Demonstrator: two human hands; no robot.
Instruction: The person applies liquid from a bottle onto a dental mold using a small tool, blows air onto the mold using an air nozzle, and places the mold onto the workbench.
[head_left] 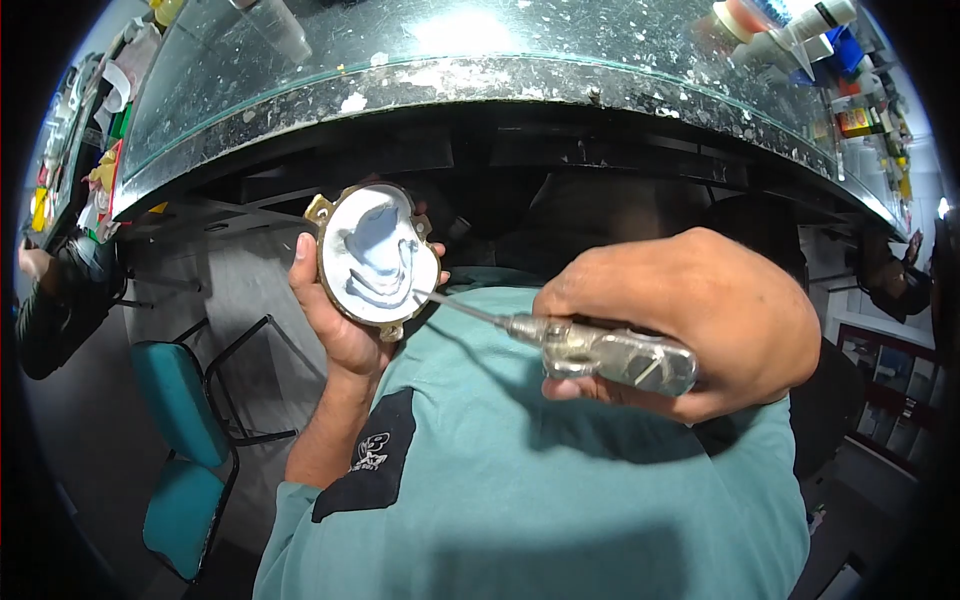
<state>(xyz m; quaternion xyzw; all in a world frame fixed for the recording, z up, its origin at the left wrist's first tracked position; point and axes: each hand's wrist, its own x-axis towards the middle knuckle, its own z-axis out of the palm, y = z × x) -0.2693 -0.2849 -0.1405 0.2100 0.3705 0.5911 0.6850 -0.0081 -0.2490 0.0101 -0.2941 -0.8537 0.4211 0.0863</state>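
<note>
My left hand (335,318) is closed around the edge of a brass denture flask half (322,262). White plaster (347,278) fills it, with a horseshoe-shaped, grey-blue dental mould (385,245) in the middle. My right hand (700,310) grips a worn metal blow gun (620,358), its fingers wrapped round the body and partly hidden. From it a thin nozzle (465,308) points left, its tip at the lower right rim of the plaster. Whether the tip touches the plaster I cannot tell.
A scuffed workbench with a glass top (560,75) runs across in front of me. Bottles and jars (780,30) stand at its far right. A teal chair (180,400) is on the left. Other people's arms show at the far left (45,300) and far right.
</note>
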